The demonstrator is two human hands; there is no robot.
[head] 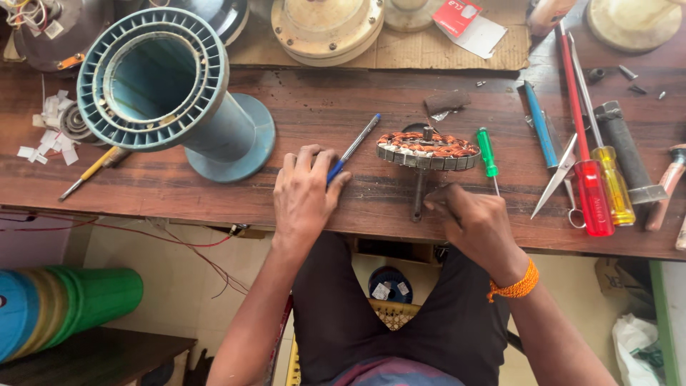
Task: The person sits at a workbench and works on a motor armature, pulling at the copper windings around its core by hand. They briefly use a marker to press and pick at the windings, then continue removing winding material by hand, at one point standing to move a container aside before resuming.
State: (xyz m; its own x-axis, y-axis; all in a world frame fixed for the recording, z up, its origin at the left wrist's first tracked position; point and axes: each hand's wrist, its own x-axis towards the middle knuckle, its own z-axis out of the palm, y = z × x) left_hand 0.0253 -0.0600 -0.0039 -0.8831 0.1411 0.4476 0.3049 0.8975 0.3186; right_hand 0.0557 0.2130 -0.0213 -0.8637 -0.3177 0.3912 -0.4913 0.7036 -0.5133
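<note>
On a dark, scuffed wooden table (343,107), near its front edge: a fan stator (427,150) wound with copper coils, standing on its shaft, which points down toward the table's edge. Just below it, the right hand (475,223), fingers (444,206) curled shut close by the shaft's lower end; whether gripping the shaft or something small, cannot tell. An orange thread band (516,286) round that wrist. To the stator's left, the left hand (306,194), resting palm down, fingers (309,159) loosely spread and flat, holding nothing, with a blue pen (354,149) lying slantwise just beside its thumb side, touching or nearly so.

Just right of the stator, a small green-handled screwdriver (487,154). Further right, a blue tool handle (539,125), a pair of scissors (559,179), a red-handled screwdriver (592,196), a yellow-handled screwdriver (614,184) and a black-gripped tool (627,154), side by side. A few loose screws (629,71) near the far right corner.

On the left of the table, a large blue-grey plastic spool (153,78) tipped on its side, open end up toward the camera. Beside it, scraps of white paper (50,139) and a yellow-handled screwdriver lying flat (93,171).

Along the far edge, a sheet of cardboard (421,50) carrying cream-coloured round fan housings (325,28) and a red-and-white card (464,25).

Below the table: pale tiled floor (179,286), thin red wires (179,243) trailing down, a green-and-blue cylinder (64,304) on a low dark shelf (93,354) at lower left, dark shorts (400,314) over the knees.
</note>
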